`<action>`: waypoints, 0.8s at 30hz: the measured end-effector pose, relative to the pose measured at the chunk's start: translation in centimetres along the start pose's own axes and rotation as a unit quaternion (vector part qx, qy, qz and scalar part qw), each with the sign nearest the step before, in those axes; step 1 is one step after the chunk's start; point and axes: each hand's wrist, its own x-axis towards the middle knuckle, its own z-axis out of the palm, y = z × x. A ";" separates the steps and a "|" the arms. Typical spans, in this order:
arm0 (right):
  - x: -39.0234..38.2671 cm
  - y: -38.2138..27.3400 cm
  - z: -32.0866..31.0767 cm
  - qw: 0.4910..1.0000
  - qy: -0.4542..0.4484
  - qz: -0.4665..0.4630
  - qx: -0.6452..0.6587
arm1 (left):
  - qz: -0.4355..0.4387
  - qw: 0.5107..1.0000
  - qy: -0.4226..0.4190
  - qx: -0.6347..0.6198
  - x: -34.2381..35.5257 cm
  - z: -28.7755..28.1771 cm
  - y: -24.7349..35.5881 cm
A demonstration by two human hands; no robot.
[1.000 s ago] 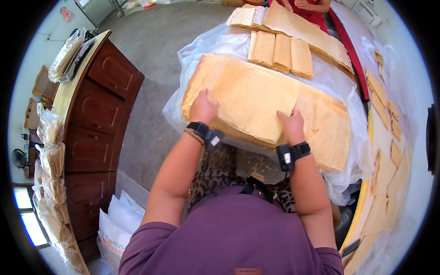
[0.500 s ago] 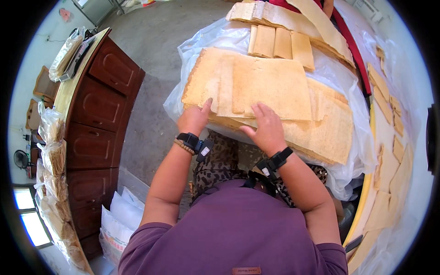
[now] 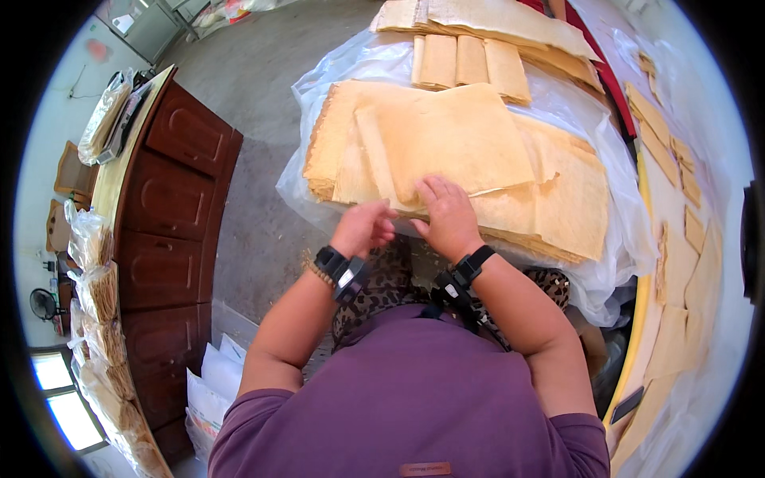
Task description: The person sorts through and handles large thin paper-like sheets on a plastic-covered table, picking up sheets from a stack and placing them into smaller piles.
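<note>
A stack of thin tan sheets (image 3: 570, 207) with rough edges lies in front of me on clear plastic. The top sheet (image 3: 454, 135) sits askew, its left side creased and partly folded. My right hand (image 3: 448, 217) rests at this sheet's near edge, its fingers flat on top and the thumb spread apart from them. Beside it, my left hand (image 3: 363, 229) has its fingers curled in at the stack's front edge; whether a sheet's edge is between them is hidden. Both wrists carry black straps with small devices.
Folded tan pieces (image 3: 470, 64) and a longer pile (image 3: 498, 20) lie beyond the stack. Plastic sheeting (image 3: 327, 95) surrounds it. At right, a yellow-edged table (image 3: 637, 319) bears more pieces and a phone (image 3: 627, 405). Left stands a red-brown cabinet (image 3: 171, 187) with bagged goods (image 3: 100, 295).
My left hand has left the top of the stack, moving right and nearer me, and its fingers have curled. The top sheet has shifted and turned, with creases at its left side.
</note>
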 end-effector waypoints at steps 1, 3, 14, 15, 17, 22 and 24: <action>-0.4 0.3 0.2 1.000 -0.004 -0.011 -0.013 | -0.005 0.998 -0.042 -0.045 -1.0 0.9 -0.3; -1.4 1.1 -0.1 0.999 -0.006 -0.016 -0.029 | -0.013 0.992 -0.107 -0.061 -3.1 2.6 -0.5; -1.4 1.8 -1.8 0.997 0.038 0.045 0.057 | 0.203 0.959 -0.182 0.073 -1.6 3.3 3.8; -0.5 1.8 -2.3 0.997 0.042 0.038 0.061 | 0.278 0.930 -0.209 0.121 -1.4 2.9 4.3; 1.0 2.2 -3.7 0.958 0.020 0.251 0.139 | 0.360 0.889 -0.201 0.197 0.0 1.4 4.9; 3.6 7.6 -7.8 0.936 0.132 0.231 0.228 | 0.341 0.919 -0.036 0.197 8.3 -1.2 3.5; 6.3 9.1 -10.4 0.961 0.158 0.188 0.130 | 0.231 0.964 -0.022 0.132 8.7 -1.2 3.6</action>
